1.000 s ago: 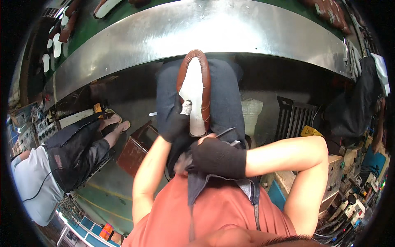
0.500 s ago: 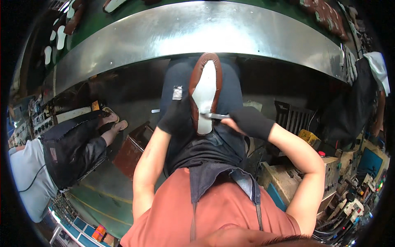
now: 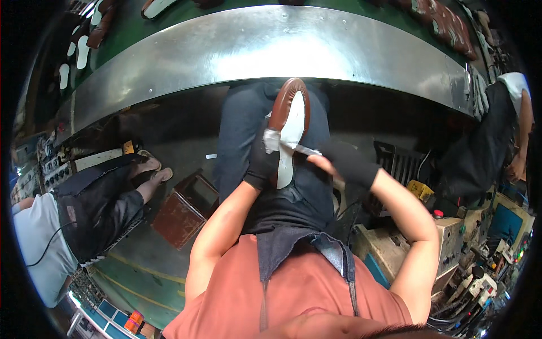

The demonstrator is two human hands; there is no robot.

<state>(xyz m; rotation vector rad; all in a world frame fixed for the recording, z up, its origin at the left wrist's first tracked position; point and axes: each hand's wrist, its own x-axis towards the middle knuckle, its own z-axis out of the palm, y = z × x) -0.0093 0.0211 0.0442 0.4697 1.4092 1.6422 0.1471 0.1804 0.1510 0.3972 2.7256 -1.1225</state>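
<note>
While the person sits with knees under a curved steel-fronted conveyor bench [image 3: 226,51], a brown leather shoe with a white insole-shaped sole face [image 3: 291,127] rests sole-up on the dark-trousered lap, its toe pointing away toward the bench. On the green belt behind the steel edge lie the only loose goods in view: white flat sole pieces [image 3: 73,59] at the far left and dark brown shoe parts [image 3: 446,28] at the far right. Below, on the floor to the left, stands a reddish-brown open box [image 3: 183,206]; what it holds cannot be made out. The left hand [image 3: 262,164], in a black glove with a pale taped fingertip, grips the shoe along its left edge near the heel end, fingers wrapped around it. The right hand [image 3: 330,161], with a black sleeve over the wrist, is pinched closed on a thin pale-handled tool [image 3: 302,148] whose tip lies across the white sole just beside the left glove. Both hands thus meet at the shoe's middle. Another person in dark trousers and sandals [image 3: 152,169] sits at the left.
</note>
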